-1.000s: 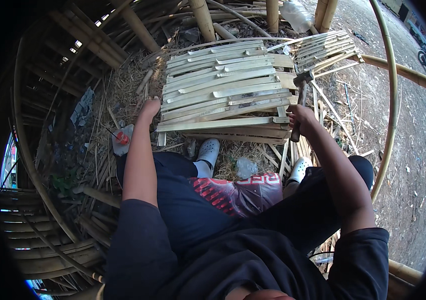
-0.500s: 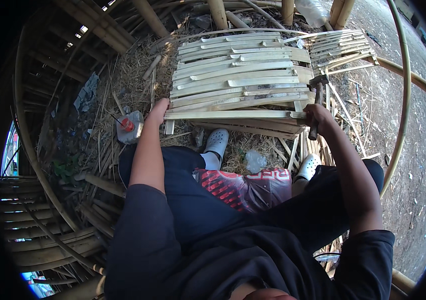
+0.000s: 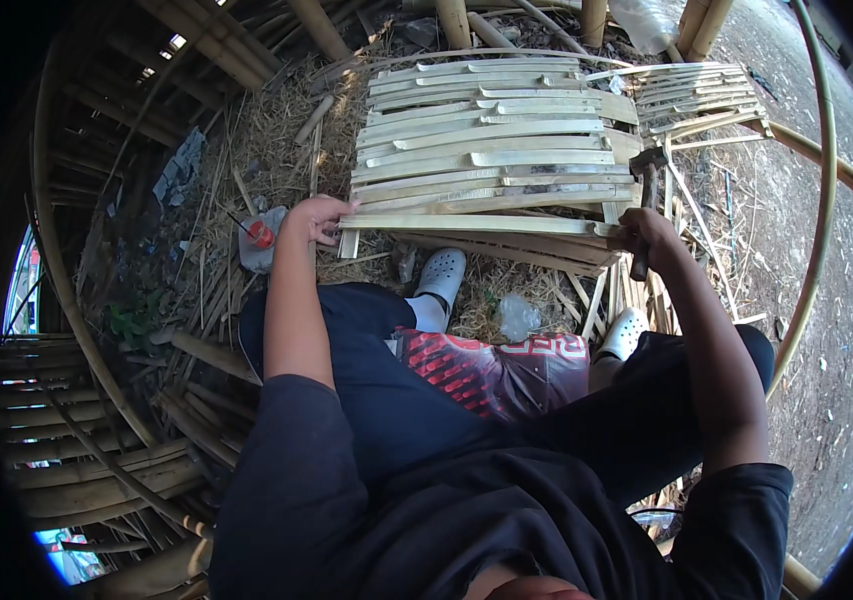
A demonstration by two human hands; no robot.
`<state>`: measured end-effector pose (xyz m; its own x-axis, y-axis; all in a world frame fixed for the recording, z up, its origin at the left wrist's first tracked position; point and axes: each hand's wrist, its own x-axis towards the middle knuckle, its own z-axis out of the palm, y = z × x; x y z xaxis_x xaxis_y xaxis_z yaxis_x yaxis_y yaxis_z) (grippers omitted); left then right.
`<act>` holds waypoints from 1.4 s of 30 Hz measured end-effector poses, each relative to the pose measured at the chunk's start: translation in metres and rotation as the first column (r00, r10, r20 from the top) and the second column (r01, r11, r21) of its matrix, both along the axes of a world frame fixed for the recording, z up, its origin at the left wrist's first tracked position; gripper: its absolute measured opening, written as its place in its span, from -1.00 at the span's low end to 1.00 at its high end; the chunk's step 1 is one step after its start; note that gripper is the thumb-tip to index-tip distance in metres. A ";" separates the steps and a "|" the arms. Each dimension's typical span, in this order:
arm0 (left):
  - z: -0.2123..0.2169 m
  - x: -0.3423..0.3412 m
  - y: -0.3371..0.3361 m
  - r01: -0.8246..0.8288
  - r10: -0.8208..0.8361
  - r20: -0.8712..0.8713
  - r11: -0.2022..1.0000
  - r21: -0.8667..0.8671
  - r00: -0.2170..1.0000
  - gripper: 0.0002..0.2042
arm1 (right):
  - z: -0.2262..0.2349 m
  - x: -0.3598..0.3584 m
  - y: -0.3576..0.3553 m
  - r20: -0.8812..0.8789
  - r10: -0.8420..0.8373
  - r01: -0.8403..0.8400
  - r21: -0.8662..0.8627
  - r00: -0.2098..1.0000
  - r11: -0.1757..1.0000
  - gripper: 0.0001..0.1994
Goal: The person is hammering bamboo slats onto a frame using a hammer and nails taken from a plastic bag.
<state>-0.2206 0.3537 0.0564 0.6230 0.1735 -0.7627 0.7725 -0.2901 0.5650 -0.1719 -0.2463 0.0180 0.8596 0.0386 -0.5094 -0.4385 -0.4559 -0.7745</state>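
Note:
A panel of flat bamboo slats [image 3: 491, 140] lies in front of me on the straw-covered ground. My left hand [image 3: 314, 216] grips the left end of the nearest slat [image 3: 466, 224]. My right hand [image 3: 643, 232] holds a hammer [image 3: 648, 170] by its wooden handle, head up, at the right end of that same slat. My white clogs [image 3: 441, 272] rest just below the panel.
A red-capped plastic container [image 3: 258, 240] sits left of my left hand. Thick bamboo poles [image 3: 456, 20] stand behind the panel, a second slat bundle [image 3: 701, 92] lies at the upper right, and a curved bamboo hoop [image 3: 824, 200] runs along the right. Stacked bamboo [image 3: 66, 470] fills the lower left.
My head view has shifted so the panel sits higher in the picture. My right hand with the hammer has dropped slightly toward the nearest slat's right end. The left hand stays on the slat.

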 end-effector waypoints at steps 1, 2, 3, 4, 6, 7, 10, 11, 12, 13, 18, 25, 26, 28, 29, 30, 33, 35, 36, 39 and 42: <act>-0.002 -0.002 0.005 -0.004 0.004 -0.001 1.000 0.002 1.000 -0.31 | -0.004 0.001 -0.003 0.066 0.137 -0.131 -0.087 0.988 0.988 -0.84; -0.004 -0.006 0.007 -0.009 0.009 -0.011 1.000 -0.024 1.000 -0.29 | -0.006 0.002 -0.005 0.132 0.268 -0.242 -0.181 0.954 0.953 -0.86; -0.005 -0.009 0.010 -0.014 0.013 -0.020 0.999 -0.050 1.000 -0.27 | -0.009 0.002 -0.006 0.171 0.270 -0.245 -0.157 0.947 0.957 -0.85; -0.006 -0.011 0.013 -0.019 0.018 -0.020 0.999 -0.047 1.000 -0.27 | -0.012 0.004 -0.007 0.191 0.273 -0.248 -0.143 0.943 0.958 -0.85; -0.003 -0.011 -0.007 -0.142 0.134 -0.167 0.989 -0.037 0.977 -0.35 | -0.013 0.005 -0.009 0.164 0.286 -0.257 -0.179 0.944 0.950 -0.85; -0.004 -0.014 -0.011 -0.145 0.137 -0.169 0.989 -0.037 0.976 -0.35 | -0.011 0.005 -0.008 0.143 0.294 -0.263 -0.199 0.945 0.944 -0.84; -0.009 -0.025 -0.002 -0.180 0.174 -0.097 0.982 -0.055 0.980 -0.46 | -0.008 0.006 0.000 0.082 0.217 -0.205 -0.139 0.973 0.969 -0.83; -0.011 -0.026 0.002 -0.144 0.134 -0.093 0.984 -0.108 0.987 -0.52 | -0.011 0.008 -0.003 0.070 0.183 -0.174 -0.116 0.981 0.978 -0.83; -0.013 -0.025 0.006 -0.109 0.096 -0.087 0.981 -0.159 0.992 -0.58 | -0.017 0.012 -0.005 0.093 0.228 -0.213 -0.147 0.969 0.966 -0.82; -0.015 -0.026 0.010 -0.108 0.096 -0.084 0.982 -0.157 0.992 -0.58 | -0.022 0.015 -0.008 0.106 0.251 -0.232 -0.162 0.962 0.959 -0.82; -0.016 -0.028 0.012 -0.189 0.183 -0.045 0.956 -0.225 0.982 -0.67 | -0.031 0.020 -0.012 0.075 0.185 -0.178 -0.089 0.980 0.980 -0.85; -0.014 -0.027 0.000 -0.070 0.070 -0.029 0.997 0.015 0.997 -0.55 | -0.025 0.016 -0.015 0.049 0.145 -0.144 -0.030 0.988 0.989 -0.86; -0.017 -0.032 0.008 -0.092 0.093 -0.026 0.995 0.031 0.995 -0.53 | -0.020 0.014 -0.008 0.029 0.117 -0.117 0.002 0.993 0.993 -0.86; -0.019 -0.037 0.015 -0.119 0.120 -0.015 0.991 0.052 0.993 -0.53 | -0.008 0.009 0.002 -0.042 -0.026 0.031 0.111 0.999 0.993 -0.85; -0.016 -0.037 0.012 -0.120 0.121 -0.017 0.991 0.057 0.992 -0.53 | -0.007 0.007 0.005 -0.077 -0.088 0.099 0.152 0.993 0.984 -0.84; -0.014 -0.036 0.008 -0.110 0.111 -0.009 0.993 0.049 0.994 -0.53 | -0.004 0.005 0.004 -0.089 -0.115 0.129 0.166 0.989 0.978 -0.84; -0.008 -0.034 0.003 -0.101 0.101 0.000 0.993 0.054 0.995 -0.55 | 0.006 0.000 0.001 -0.143 -0.213 0.247 0.291 0.966 0.924 -0.83; -0.004 -0.037 0.006 -0.061 0.061 0.032 0.998 0.016 0.998 -0.59 | -0.009 0.005 -0.005 0.132 0.181 -0.186 0.028 0.975 0.982 -0.85; -0.003 -0.040 0.007 -0.066 0.065 0.043 0.998 0.007 0.997 -0.65 | -0.010 0.006 -0.009 0.103 0.172 -0.171 -0.010 0.980 0.985 -0.86; 0.001 -0.044 0.000 -0.075 0.076 0.083 0.997 -0.015 0.994 -0.64 | -0.026 0.010 -0.019 0.095 0.136 -0.134 -0.019 0.986 0.991 -0.86; -0.002 -0.041 0.011 -0.034 0.036 0.041 0.998 -0.050 0.999 -0.63 | -0.030 0.011 -0.022 0.293 0.351 -0.280 -0.258 0.890 0.925 -0.70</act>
